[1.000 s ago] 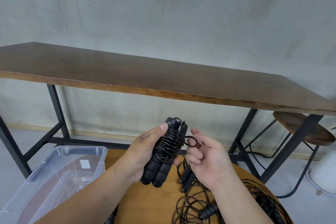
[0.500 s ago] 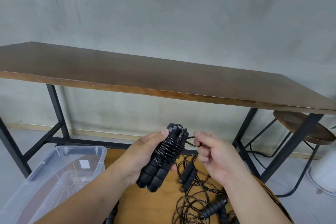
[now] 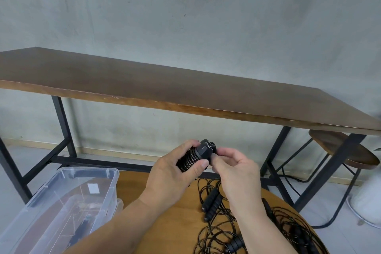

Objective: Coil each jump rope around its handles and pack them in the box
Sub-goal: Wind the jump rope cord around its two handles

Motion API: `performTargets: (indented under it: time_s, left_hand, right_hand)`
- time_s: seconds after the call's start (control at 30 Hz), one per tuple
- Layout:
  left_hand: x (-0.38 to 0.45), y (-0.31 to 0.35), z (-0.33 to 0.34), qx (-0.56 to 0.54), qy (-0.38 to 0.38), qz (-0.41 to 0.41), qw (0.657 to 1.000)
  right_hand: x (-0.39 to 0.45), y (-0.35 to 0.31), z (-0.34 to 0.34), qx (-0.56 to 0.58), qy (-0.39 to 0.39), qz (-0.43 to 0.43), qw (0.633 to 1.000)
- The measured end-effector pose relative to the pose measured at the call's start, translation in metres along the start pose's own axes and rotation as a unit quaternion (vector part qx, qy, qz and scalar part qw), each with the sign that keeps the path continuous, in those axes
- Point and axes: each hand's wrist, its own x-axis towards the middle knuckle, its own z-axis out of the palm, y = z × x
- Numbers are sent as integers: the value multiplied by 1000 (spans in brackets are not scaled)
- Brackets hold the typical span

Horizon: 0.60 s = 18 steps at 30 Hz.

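My left hand (image 3: 172, 175) grips a black jump rope (image 3: 195, 155) whose cord is coiled round its two paired handles; the handle tops point toward the camera. My right hand (image 3: 235, 168) pinches the bundle at its top right side, thumb and fingers against the handle ends. Both hands hover above a round wooden table (image 3: 181, 222). Several loose black jump ropes (image 3: 214, 202) lie tangled on that table below my right forearm. A clear plastic box (image 3: 61, 198) stands open at the lower left, with a dark item lying inside.
A long dark wooden table (image 3: 165, 88) on black metal legs runs across the scene behind my hands. A round wooden stool (image 3: 340, 150) stands at the right, with a white object (image 3: 369, 198) and cables on the floor beside it.
The bundle tilted so its handle tops face the camera. My right hand moved in from the cord's free end and now pinches the top of the bundle.
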Motion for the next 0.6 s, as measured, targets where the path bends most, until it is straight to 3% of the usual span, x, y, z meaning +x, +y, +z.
performTargets:
  time_s: [0.17,0.27,0.4,0.6]
  left_hand:
    - [-4,-1,-6,115,5,75,990]
    - [-9,-3,-3,175,25,135,975]
    - [-11,-8,0,220,46,201,953]
    - [-9,-8,2,273,43,248,929]
  right_hand:
    - [17,9,-16,172,-140,97,970]
    - [26,12,-24,188,-181,120,958]
    - [34,11,-32,140,-187,115,966]
    - [38,3,-33,115,-125,93,981]
